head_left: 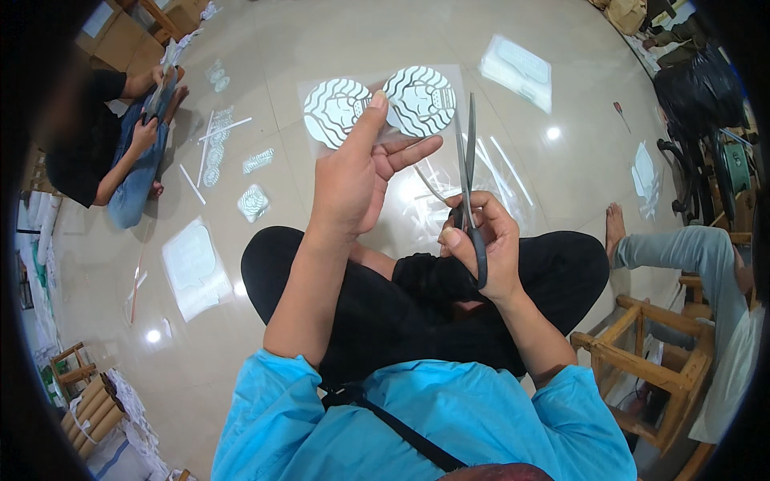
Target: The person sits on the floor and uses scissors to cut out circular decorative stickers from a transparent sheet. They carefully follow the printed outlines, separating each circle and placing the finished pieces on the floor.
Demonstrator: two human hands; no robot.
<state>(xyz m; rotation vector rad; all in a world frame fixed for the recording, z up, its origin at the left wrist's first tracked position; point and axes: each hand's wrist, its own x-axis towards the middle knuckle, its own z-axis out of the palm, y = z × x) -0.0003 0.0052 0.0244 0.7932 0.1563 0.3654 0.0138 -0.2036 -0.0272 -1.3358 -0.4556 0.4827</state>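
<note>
My left hand (353, 176) pinches a clear plastic sheet (373, 72) between thumb and fingers. On the sheet sit two round white stickers with dark wavy lines: the left sticker (327, 108) is partly behind the thumb, and the right sticker (425, 103) lies near the sheet's cut edge. My right hand (496, 240) grips black-handled scissors (469, 152), their blades pointing away from me, slightly parted, beside the sheet's right edge. A thin pale strip (431, 183) runs by my right fingers. White offcuts (421, 210) are scattered on the floor beneath my hands.
At far left a co-worker (88, 152) sits holding a dark-handled tool. Stacked white sheets (517, 72) lie ahead; more white sheets (195, 268) and a small wavy-patterned piece (253, 204) are at left. A wooden stool (642, 361) and another person's leg (674, 250) are at right.
</note>
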